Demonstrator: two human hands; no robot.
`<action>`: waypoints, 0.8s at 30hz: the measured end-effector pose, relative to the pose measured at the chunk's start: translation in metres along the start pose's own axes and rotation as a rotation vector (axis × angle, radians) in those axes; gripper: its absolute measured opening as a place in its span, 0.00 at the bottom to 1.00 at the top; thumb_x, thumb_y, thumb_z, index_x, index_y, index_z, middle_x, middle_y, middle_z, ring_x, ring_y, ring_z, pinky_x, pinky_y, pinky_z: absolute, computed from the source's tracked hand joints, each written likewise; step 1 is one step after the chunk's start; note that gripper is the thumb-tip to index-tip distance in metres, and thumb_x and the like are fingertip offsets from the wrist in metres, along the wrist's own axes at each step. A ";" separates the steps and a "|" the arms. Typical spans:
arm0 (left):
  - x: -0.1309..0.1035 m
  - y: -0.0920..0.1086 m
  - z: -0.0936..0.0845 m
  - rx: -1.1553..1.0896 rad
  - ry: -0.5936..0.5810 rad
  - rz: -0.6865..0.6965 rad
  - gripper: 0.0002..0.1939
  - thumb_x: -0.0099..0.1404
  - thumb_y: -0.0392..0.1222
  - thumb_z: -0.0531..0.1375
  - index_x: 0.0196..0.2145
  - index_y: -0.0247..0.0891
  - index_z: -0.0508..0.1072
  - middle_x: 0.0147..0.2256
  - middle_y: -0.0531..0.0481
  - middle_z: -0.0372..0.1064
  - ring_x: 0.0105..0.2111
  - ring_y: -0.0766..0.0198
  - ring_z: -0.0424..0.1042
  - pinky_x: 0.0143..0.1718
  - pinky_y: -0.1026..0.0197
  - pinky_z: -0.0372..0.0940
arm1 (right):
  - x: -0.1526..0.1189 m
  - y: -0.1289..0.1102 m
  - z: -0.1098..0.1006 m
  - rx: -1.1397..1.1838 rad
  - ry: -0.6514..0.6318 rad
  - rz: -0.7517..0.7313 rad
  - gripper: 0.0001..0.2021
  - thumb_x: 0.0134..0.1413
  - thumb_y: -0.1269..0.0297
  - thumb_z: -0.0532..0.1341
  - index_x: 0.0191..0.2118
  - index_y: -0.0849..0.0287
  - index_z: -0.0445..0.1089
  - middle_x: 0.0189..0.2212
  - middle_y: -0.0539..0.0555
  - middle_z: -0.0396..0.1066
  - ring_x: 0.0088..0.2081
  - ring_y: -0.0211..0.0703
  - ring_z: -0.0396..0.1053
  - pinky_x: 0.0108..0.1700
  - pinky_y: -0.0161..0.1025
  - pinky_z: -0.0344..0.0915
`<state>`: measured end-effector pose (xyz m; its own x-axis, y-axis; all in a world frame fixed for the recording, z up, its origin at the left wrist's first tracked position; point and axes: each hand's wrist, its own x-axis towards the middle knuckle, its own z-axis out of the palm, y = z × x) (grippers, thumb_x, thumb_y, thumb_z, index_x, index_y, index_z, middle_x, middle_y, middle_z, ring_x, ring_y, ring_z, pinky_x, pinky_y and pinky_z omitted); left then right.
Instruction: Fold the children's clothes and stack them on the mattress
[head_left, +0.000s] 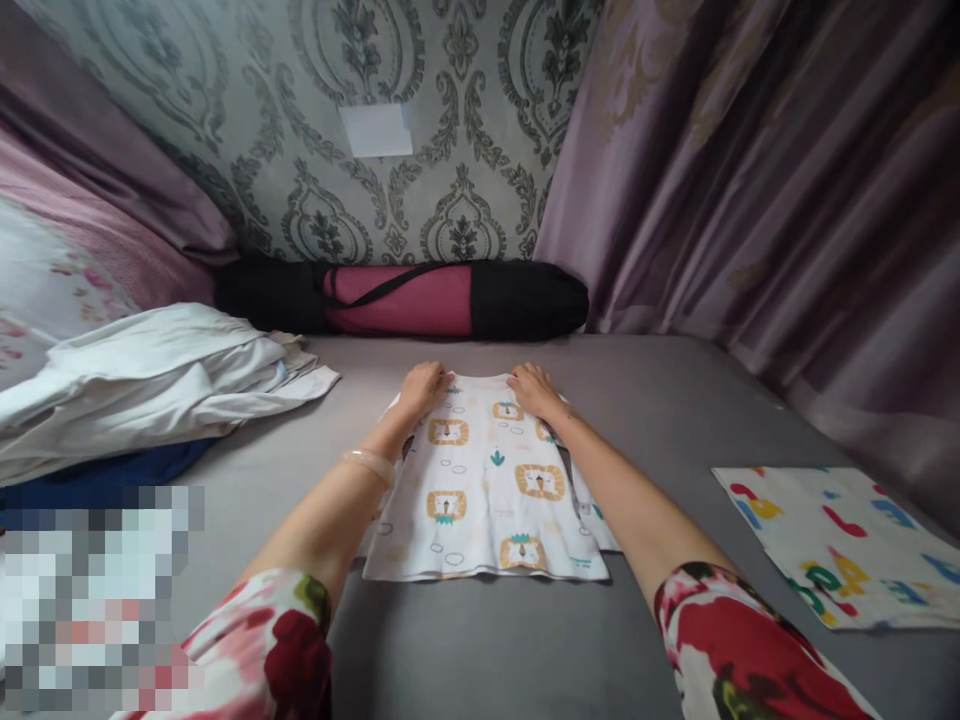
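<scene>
A small white shirt printed with orange lion faces lies face up and spread out on the grey sheet. Its neckline points away from me and its hem lies nearest. My left hand is closed at the shirt's far left corner, beside the neckline. At the far right corner, my right hand has its fingers bent over the fabric. Parts of the shirt stick out at both sides, partly covered by my forearms. Both thumbs are hard to make out.
A folded white cloth with colourful letters lies at right. Crumpled pale clothes rest on a dark blue cloth at left. A long black and pink bag lies along the papered wall, between purple curtains.
</scene>
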<state>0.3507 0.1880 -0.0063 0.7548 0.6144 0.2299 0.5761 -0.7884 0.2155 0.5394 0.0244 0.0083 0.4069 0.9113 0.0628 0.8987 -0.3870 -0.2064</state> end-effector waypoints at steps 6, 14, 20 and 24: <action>-0.002 0.007 0.005 0.156 0.013 0.034 0.17 0.72 0.47 0.47 0.43 0.33 0.70 0.40 0.37 0.71 0.43 0.52 0.69 0.46 0.55 0.60 | 0.000 -0.001 0.010 -0.068 0.066 -0.007 0.16 0.68 0.62 0.46 0.50 0.60 0.66 0.50 0.62 0.66 0.52 0.52 0.61 0.53 0.45 0.55; -0.006 0.010 -0.007 0.161 -0.105 -0.056 0.18 0.71 0.48 0.49 0.49 0.32 0.66 0.47 0.35 0.67 0.49 0.48 0.66 0.49 0.51 0.59 | -0.003 0.019 -0.018 0.274 0.007 0.058 0.17 0.65 0.62 0.53 0.56 0.62 0.66 0.53 0.61 0.68 0.53 0.44 0.65 0.53 0.36 0.58; -0.012 0.036 -0.030 0.145 -0.066 0.061 0.18 0.68 0.43 0.52 0.54 0.36 0.64 0.51 0.37 0.65 0.52 0.47 0.63 0.51 0.47 0.58 | -0.071 0.078 -0.060 0.543 -0.080 0.385 0.19 0.64 0.53 0.54 0.34 0.64 0.72 0.32 0.57 0.76 0.31 0.39 0.72 0.33 0.32 0.67; -0.008 0.078 -0.014 -0.049 -0.086 0.298 0.14 0.67 0.38 0.50 0.46 0.38 0.71 0.46 0.42 0.71 0.48 0.53 0.69 0.49 0.52 0.62 | -0.122 0.090 -0.072 0.665 -0.342 0.529 0.25 0.57 0.41 0.57 0.30 0.64 0.70 0.28 0.59 0.75 0.25 0.38 0.71 0.27 0.32 0.68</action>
<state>0.3854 0.1221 0.0219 0.9129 0.3503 0.2095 0.3115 -0.9296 0.1970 0.5820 -0.1320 0.0525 0.5726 0.6714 -0.4705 0.2861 -0.7015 -0.6527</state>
